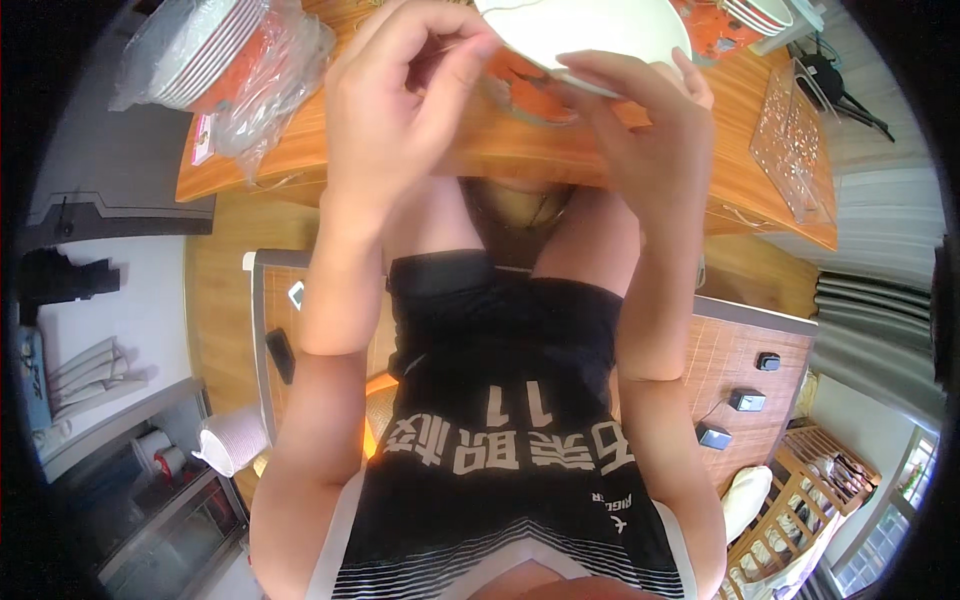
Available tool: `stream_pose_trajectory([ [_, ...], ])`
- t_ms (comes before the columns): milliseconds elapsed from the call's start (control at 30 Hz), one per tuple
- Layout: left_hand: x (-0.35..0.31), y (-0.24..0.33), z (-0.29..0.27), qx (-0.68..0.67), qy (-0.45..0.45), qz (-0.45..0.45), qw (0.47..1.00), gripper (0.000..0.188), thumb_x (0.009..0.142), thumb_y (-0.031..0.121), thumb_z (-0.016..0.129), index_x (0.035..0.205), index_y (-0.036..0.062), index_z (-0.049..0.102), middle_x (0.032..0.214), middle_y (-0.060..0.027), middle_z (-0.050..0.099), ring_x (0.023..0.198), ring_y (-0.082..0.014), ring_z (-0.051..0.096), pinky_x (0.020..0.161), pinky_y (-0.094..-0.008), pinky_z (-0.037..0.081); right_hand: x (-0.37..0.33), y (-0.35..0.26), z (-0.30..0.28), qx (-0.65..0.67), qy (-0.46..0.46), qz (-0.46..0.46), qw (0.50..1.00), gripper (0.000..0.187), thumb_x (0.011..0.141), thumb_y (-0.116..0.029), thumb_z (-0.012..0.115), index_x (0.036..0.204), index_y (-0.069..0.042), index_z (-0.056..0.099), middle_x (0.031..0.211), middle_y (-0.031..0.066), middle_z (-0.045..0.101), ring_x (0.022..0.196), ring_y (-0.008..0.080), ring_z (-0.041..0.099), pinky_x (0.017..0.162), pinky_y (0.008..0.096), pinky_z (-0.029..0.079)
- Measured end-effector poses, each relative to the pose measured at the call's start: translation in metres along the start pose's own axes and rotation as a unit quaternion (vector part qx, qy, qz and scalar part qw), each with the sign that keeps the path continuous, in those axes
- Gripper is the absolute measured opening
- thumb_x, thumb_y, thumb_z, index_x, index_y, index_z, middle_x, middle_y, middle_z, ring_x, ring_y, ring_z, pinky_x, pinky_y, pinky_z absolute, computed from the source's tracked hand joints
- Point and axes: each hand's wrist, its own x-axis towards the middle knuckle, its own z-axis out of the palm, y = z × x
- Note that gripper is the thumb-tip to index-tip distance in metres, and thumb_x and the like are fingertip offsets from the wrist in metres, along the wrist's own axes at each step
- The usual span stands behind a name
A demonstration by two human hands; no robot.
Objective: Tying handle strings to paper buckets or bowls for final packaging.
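A wide bowl (590, 30), white inside with an orange patterned outside, stands at the top centre over the wooden table. My right hand (650, 115) grips its near right rim, with fingers over the edge and the thumb lower down. Left of the bowl, my left hand (400, 95) is raised with thumb and forefinger pinched together beside the rim. Whatever lies in that pinch is too small to make out. A thin line runs across the bowl's white inside near the top edge.
Stacked bowls in clear plastic wrap (225, 60) stand on the table's left. More stacked bowls (750, 20) are at the far right, near a clear speckled sheet (795, 140). The wooden table's front edge (270, 180) crosses above my thighs.
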Motion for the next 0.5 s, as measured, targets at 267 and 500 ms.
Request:
stream_pose_trajectory([
  [267,-0.003,-0.035,0.002,0.011,0.015,0.087,0.996,0.006,0.094,0.0,0.07,0.101,-0.0007,0.069,0.097,-0.0019,0.067,0.078,-0.0056,0.057,0.068,-0.0185,0.044,0.009,-0.009,-0.013,-0.032,-0.021,0.006,0.999,0.019,0.084,-0.018,0.079,0.102,-0.018,0.077,0.088,-0.0016,0.076,0.087,0.0139,0.07,0.11,0.0413,0.033],
  [500,0.0,-0.028,-0.004,-0.004,-0.047,0.064,0.997,0.014,0.086,0.008,0.076,0.098,0.0042,0.071,0.086,-0.0076,0.066,0.075,-0.0199,0.063,0.068,-0.0273,0.05,0.006,-0.008,-0.017,-0.112,0.004,-0.048,0.993,0.015,0.081,-0.017,0.08,0.097,-0.019,0.079,0.078,-0.0028,0.069,0.083,0.0165,0.066,0.107,0.0404,0.034],
])
